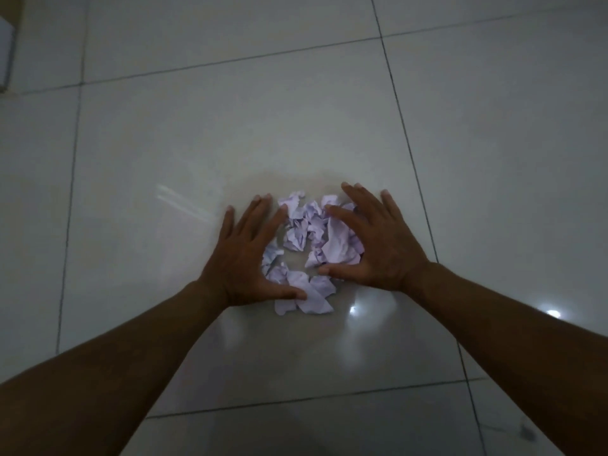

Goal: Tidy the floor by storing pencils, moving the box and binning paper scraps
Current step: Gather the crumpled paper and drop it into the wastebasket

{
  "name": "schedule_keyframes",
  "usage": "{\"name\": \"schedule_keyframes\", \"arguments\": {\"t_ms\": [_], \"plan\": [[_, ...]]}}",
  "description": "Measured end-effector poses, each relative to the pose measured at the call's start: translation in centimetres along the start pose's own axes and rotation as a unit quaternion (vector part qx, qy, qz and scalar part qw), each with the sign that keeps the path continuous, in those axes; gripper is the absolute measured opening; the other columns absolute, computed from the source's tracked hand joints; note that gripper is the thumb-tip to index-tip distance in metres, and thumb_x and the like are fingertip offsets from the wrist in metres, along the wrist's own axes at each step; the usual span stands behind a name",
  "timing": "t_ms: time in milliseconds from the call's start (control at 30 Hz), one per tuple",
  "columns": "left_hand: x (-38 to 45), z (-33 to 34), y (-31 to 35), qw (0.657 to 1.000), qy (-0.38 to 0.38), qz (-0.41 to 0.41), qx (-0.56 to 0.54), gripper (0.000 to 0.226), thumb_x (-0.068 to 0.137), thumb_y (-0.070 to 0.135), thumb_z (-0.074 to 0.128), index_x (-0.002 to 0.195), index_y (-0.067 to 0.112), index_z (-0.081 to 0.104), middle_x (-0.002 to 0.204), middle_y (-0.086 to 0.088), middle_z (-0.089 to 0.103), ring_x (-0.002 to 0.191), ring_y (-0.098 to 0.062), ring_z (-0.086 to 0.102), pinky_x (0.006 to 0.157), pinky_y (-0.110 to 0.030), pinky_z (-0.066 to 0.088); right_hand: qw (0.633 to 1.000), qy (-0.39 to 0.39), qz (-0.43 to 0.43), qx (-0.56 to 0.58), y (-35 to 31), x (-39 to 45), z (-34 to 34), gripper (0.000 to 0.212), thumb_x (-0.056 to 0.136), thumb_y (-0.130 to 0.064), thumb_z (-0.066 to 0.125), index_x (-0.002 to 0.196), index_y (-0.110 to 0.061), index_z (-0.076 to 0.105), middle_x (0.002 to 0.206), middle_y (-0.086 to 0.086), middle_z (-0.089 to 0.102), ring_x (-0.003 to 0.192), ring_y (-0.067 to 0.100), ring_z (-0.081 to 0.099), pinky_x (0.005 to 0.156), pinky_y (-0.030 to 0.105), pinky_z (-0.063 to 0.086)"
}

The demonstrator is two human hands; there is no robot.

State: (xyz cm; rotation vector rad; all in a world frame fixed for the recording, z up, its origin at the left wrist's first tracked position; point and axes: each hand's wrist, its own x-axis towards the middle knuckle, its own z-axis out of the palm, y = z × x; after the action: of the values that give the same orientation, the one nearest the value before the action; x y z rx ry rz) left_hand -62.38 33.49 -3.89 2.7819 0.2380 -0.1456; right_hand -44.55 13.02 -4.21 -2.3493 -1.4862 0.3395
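Scraps (309,248) heaped (no clear axis); left hand (243,258), right hand (371,245) flank; fingers spread

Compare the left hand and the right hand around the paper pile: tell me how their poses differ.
The left hand lies lower with its thumb on the paper scraps at the pile's near edge; the right hand sits higher, its thumb on the middle. The left hand's fingers extend flatter; the right hand's arch over the scraps. Both are spread open, cupping the pile.

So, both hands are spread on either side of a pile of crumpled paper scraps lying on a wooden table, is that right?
Not quite: the head view shows the left hand and right hand flanking the crumpled paper scraps on a glossy tiled floor, not a wooden table.
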Motion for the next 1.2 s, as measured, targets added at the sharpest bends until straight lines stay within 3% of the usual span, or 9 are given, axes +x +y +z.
{"name": "schedule_keyframes", "arguments": {"t_ms": [233, 367, 500, 667, 733, 867, 1000, 1200], "plan": [[3.2, -0.6, 1.0, 0.994, -0.028, 0.094, 0.058, 0.143, 0.049, 0.101, 0.046, 0.157, 0.015, 0.009, 0.165, -0.012, -0.001, 0.151, -0.027, -0.007, 0.118, -0.061, 0.002, 0.995, -0.040, -0.097, 0.000, 0.1, 0.8, 0.2, 0.110, 0.064, -0.093, 0.046, 0.150, -0.028, 0.029, 0.162, 0.006, 0.018, 0.150, 0.020, 0.011, 0.121, 0.052, 0.012], [3.6, -0.5, 0.6, 0.990, -0.051, 0.109, 0.073, 0.144, 0.049, 0.102, 0.046, 0.156, 0.011, 0.014, 0.164, -0.010, 0.010, 0.152, -0.026, -0.001, 0.121, -0.055, 0.004, 0.992, -0.026, -0.125, -0.007, 0.1, 0.4, 0.7, 0.115, 0.063, -0.093, 0.048, 0.150, -0.020, 0.031, 0.161, 0.011, 0.020, 0.149, 0.024, 0.016, 0.119, 0.055, 0.014], [1.6, -0.1, 0.5, 0.995, -0.028, 0.090, 0.042, 0.125, 0.064, 0.093, 0.050, 0.154, 0.010, 0.024, 0.161, -0.010, 0.023, 0.151, -0.025, 0.012, 0.122, -0.048, 0.013, 0.989, -0.045, -0.134, -0.050, -0.3, 0.1, 1.3, 0.114, 0.064, -0.096, 0.039, 0.152, -0.025, 0.025, 0.162, 0.011, 0.017, 0.150, 0.024, 0.012, 0.120, 0.055, 0.011], [-0.6, 1.3, 0.9, 0.995, 0.055, 0.076, 0.025, 0.091, 0.084, 0.070, 0.054, 0.146, 0.006, 0.042, 0.149, -0.015, 0.044, 0.141, -0.031, 0.035, 0.115, -0.048, 0.029, 0.989, -0.001, -0.144, -0.038, -1.0, 0.8, 1.8, 0.079, 0.081, -0.075, 0.049, 0.141, -0.025, 0.045, 0.152, 0.009, 0.038, 0.142, 0.025, 0.033, 0.116, 0.052, 0.022], [-0.6, 1.7, 1.0, 0.994, 0.082, 0.056, 0.038, 0.082, 0.087, 0.068, 0.050, 0.141, 0.006, 0.049, 0.140, -0.015, 0.052, 0.130, -0.033, 0.045, 0.109, -0.044, 0.035, 0.988, 0.026, -0.146, -0.033, -1.0, 1.2, 1.9, 0.067, 0.085, -0.066, 0.052, 0.136, -0.024, 0.052, 0.145, 0.008, 0.047, 0.132, 0.026, 0.044, 0.110, 0.047, 0.031], [-0.6, 2.2, 1.2, 0.991, 0.115, 0.022, 0.062, 0.069, 0.091, 0.062, 0.045, 0.131, 0.007, 0.057, 0.118, -0.014, 0.059, 0.104, -0.029, 0.049, 0.085, -0.040, 0.040, 0.985, 0.047, -0.152, -0.060, -1.5, 1.8, 2.2, 0.053, 0.087, -0.052, 0.055, 0.130, -0.022, 0.056, 0.129, 0.007, 0.056, 0.105, 0.029, 0.054, 0.082, 0.038, 0.042], [-0.2, 2.5, 1.2, 0.988, 0.145, 0.012, 0.047, 0.047, 0.093, 0.046, 0.055, 0.118, 0.007, 0.062, 0.104, -0.014, 0.060, 0.088, -0.030, 0.052, 0.069, -0.040, 0.048, 0.990, 0.047, -0.128, -0.037, -2.1, 2.3, 2.1, 0.045, 0.087, -0.052, 0.056, 0.121, -0.023, 0.061, 0.117, 0.004, 0.059, 0.089, 0.024, 0.059, 0.059, 0.029, 0.046], [0.8, 2.1, 1.3, 0.984, 0.168, 0.004, 0.063, 0.030, 0.087, 0.034, 0.065, 0.103, 0.008, 0.064, 0.098, -0.013, 0.062, 0.080, -0.029, 0.056, 0.057, -0.035, 0.048, 0.995, 0.030, -0.091, -0.011, -3.1, 3.3, 1.9, 0.034, 0.087, -0.047, 0.057, 0.112, -0.025, 0.064, 0.106, 0.001, 0.060, 0.078, 0.022, 0.062, 0.054, 0.027, 0.044]]}}
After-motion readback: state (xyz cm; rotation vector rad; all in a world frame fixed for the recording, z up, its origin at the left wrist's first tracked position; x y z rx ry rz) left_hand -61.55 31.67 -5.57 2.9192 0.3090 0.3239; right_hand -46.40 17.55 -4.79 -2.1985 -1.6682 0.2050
